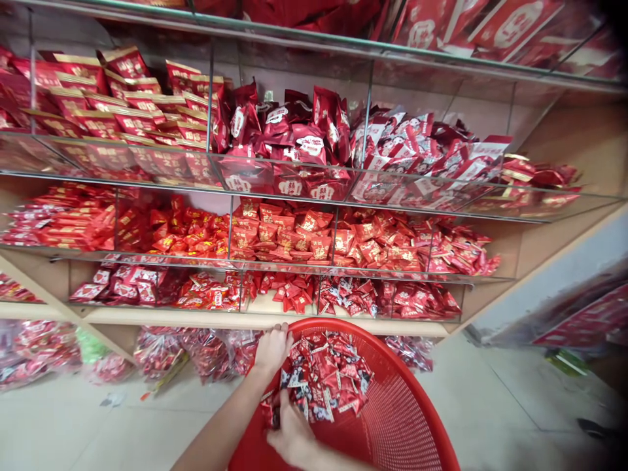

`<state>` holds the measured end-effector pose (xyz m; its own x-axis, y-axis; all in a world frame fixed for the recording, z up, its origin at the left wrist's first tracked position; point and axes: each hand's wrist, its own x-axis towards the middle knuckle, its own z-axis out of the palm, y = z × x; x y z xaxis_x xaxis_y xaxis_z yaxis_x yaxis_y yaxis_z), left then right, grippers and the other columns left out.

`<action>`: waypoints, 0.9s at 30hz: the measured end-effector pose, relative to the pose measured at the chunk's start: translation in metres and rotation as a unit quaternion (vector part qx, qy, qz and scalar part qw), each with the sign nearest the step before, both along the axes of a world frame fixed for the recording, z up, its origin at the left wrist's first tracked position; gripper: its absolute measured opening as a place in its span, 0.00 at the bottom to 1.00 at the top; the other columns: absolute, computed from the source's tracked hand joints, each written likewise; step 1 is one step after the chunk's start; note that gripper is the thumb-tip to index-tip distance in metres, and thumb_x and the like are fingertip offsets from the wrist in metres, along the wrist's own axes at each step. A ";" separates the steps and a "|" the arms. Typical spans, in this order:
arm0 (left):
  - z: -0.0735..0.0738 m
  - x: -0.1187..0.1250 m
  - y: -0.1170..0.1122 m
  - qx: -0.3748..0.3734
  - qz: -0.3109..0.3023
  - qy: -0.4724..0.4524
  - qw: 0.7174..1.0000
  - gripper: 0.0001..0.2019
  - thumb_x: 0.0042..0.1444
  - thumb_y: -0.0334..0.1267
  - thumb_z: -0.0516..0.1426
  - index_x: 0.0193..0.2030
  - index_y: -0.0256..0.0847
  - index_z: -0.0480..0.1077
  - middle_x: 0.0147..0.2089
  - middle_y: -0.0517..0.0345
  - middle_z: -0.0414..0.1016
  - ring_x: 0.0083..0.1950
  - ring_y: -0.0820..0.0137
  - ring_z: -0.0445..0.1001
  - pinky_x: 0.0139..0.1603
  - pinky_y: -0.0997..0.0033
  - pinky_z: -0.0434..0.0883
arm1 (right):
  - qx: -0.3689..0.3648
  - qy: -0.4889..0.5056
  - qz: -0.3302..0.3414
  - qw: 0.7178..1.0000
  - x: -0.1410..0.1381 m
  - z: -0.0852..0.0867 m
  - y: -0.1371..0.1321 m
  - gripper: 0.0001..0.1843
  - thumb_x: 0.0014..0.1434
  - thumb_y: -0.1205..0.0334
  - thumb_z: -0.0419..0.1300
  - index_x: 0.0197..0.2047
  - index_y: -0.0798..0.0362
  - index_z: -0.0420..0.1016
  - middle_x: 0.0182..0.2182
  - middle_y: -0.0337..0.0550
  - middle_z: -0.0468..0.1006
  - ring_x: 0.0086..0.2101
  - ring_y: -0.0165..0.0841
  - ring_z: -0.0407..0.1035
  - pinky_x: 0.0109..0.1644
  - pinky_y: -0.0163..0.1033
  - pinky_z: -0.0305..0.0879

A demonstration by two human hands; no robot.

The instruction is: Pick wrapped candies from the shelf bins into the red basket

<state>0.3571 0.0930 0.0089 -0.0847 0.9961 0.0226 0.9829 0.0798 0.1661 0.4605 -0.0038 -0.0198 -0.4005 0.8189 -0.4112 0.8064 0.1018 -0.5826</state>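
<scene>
Holding red basket (400,409) by the rim with left hand (273,349), at the far left side. Keeping those fingers bent over the edge, pressed together. Got right hand (296,437) down inside red basket, at the near left edge of the small packets (333,379), touching them. Holding thumb up there, spread apart from the other fingers. Can't make out any pinched packet for certain: too blurred.

Find small packets heaped loosely inside red basket, toward its far left part. Mostly red, with some black-and-white prints and pale edges. Note bare mesh wall at right inside red basket. Can't see the base of it.

See wooden shelf unit (161,318) just beyond red basket, rising above it, divided by clear panels. In the bottom row, directly beyond red basket: loose red packets (297,291), with some bare board in front of them, and next to those, black-white-and-red packets (347,296). One row up from there: red packets with gold characters (282,232). Higher again beyond red basket: dark red pouches with white labels (299,134). Up and left of red basket: gold-topped packets (127,111).

Under the lowest board, left of red basket: clear plastic bags (161,353) full of packets. Just right of red basket: another filled bag (411,352). Around it all: pale tiled floor (495,399).
</scene>
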 end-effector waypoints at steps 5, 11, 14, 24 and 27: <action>0.000 0.001 0.001 0.014 -0.006 -0.001 1.000 0.16 0.60 0.39 0.42 0.50 0.37 0.63 0.42 0.49 0.73 0.41 0.66 0.74 0.40 0.70 0.68 | 0.034 0.000 0.016 0.999 0.009 0.010 0.001 0.22 0.40 0.70 0.55 0.42 0.49 0.60 0.35 0.41 0.76 0.35 0.37 0.72 0.36 0.37 0.65; 0.001 0.001 0.000 0.007 -0.002 0.010 1.000 0.17 0.60 0.39 0.42 0.50 0.37 0.62 0.43 0.47 0.73 0.40 0.65 0.74 0.39 0.69 0.68 | 0.147 -0.144 0.204 0.957 0.020 0.030 0.015 0.32 0.37 0.72 0.60 0.49 0.54 0.62 0.44 0.54 0.72 0.39 0.46 0.71 0.40 0.48 0.67; 0.001 0.001 0.000 0.010 -0.005 0.013 1.000 0.17 0.60 0.39 0.42 0.51 0.36 0.63 0.43 0.47 0.73 0.41 0.65 0.74 0.41 0.69 0.68 | 0.192 -0.180 0.273 0.925 0.023 0.026 0.023 0.26 0.41 0.74 0.60 0.47 0.56 0.65 0.44 0.55 0.71 0.38 0.44 0.72 0.37 0.47 0.69; -0.001 -0.001 0.002 0.011 -0.004 0.006 1.000 0.17 0.60 0.39 0.41 0.51 0.37 0.63 0.42 0.49 0.73 0.41 0.67 0.74 0.40 0.71 0.68 | 0.393 -0.158 0.325 0.846 0.032 -0.014 0.032 0.19 0.55 0.76 0.45 0.50 0.60 0.63 0.50 0.59 0.68 0.28 0.35 0.73 0.23 0.39 0.69; 0.001 0.000 0.002 -0.001 -0.003 0.005 1.000 0.17 0.60 0.39 0.41 0.51 0.37 0.62 0.43 0.49 0.73 0.41 0.67 0.74 0.41 0.71 0.67 | 0.378 -0.172 0.331 0.848 0.034 -0.016 0.032 0.21 0.53 0.76 0.46 0.52 0.61 0.61 0.50 0.62 0.68 0.27 0.36 0.73 0.23 0.40 0.69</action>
